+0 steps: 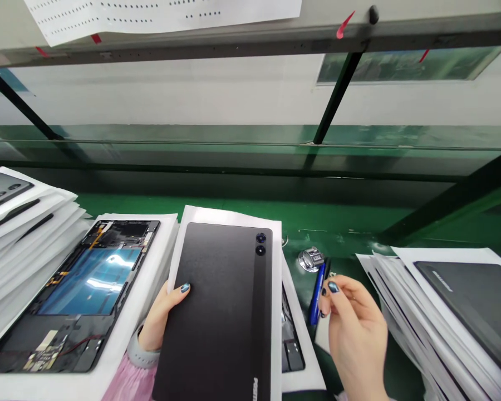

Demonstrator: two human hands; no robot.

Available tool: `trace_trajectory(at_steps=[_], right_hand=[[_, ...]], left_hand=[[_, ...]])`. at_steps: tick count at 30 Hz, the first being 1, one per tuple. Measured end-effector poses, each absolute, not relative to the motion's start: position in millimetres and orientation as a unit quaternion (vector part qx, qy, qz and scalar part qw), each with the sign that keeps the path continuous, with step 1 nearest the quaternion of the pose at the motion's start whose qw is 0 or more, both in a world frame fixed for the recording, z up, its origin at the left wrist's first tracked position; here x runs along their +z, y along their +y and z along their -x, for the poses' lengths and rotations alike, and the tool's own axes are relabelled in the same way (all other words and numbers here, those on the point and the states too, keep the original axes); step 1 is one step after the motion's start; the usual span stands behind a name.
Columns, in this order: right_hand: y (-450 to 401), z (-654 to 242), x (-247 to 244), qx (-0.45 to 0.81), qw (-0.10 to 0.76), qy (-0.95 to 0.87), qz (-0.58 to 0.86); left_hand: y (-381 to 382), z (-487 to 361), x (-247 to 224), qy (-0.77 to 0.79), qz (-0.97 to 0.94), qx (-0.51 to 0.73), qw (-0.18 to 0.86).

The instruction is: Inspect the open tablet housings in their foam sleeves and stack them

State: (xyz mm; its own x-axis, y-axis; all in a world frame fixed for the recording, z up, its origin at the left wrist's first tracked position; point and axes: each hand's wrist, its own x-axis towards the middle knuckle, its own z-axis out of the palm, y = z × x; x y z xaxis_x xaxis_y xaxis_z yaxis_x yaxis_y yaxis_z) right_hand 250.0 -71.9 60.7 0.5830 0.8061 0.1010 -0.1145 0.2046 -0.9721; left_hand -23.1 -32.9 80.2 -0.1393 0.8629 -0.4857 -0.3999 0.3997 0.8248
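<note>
My left hand (161,314) grips the left edge of a dark tablet back cover (221,312), its thumb on top. Two camera lenses show at the cover's upper right, and a white sheet (234,216) lies behind it. To the right, my right hand (353,328) is raised with thumb and fingertips pressed together; anything between them is too small to make out. Beside it on the green surface are a blue pen (317,295) and a round metal item (311,259). An opened tablet (293,334) shows partly beneath the cover.
At the left, another opened tablet (92,281) with its inside showing lies on white sheets, beside a tall stack of sheets (37,267). A stack at the right carries a dark cover (471,301). A grey shelf edge (234,47) crosses above.
</note>
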Motion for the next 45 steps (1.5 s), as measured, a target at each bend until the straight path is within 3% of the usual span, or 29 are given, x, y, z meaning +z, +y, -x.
trace_trajectory(at_steps=[11, 23, 33, 39, 42, 45], right_hand=[[-63.8, -246.1, 71.3, 0.365, 0.677, -0.323, 0.551], [-62.8, -256.7, 56.9, 0.257, 0.629, -0.345, 0.648], [-64.6, -255.2, 59.1, 0.294, 0.666, -0.341, 0.594], [-70.6, -249.3, 69.0, 0.457, 0.660, -0.408, 0.435], [-79.8, -244.4, 70.4, 0.556, 0.621, -0.403, 0.378], [-89.5, -240.2, 72.5, 0.632, 0.587, -0.355, 0.360]], left_hand=[[-34.9, 19.7, 85.8, 0.554, -0.214, 0.498, 0.632], [-35.5, 17.5, 89.4, 0.546, -0.208, 0.511, 0.630], [-32.0, 27.7, 82.2, 0.511, -0.232, 0.457, 0.690], [-26.4, 43.3, 66.5, 0.472, -0.288, 0.395, 0.733], [-25.4, 49.1, 58.7, 0.456, -0.303, 0.326, 0.770], [-29.6, 49.5, 57.4, 0.461, -0.285, 0.332, 0.772]])
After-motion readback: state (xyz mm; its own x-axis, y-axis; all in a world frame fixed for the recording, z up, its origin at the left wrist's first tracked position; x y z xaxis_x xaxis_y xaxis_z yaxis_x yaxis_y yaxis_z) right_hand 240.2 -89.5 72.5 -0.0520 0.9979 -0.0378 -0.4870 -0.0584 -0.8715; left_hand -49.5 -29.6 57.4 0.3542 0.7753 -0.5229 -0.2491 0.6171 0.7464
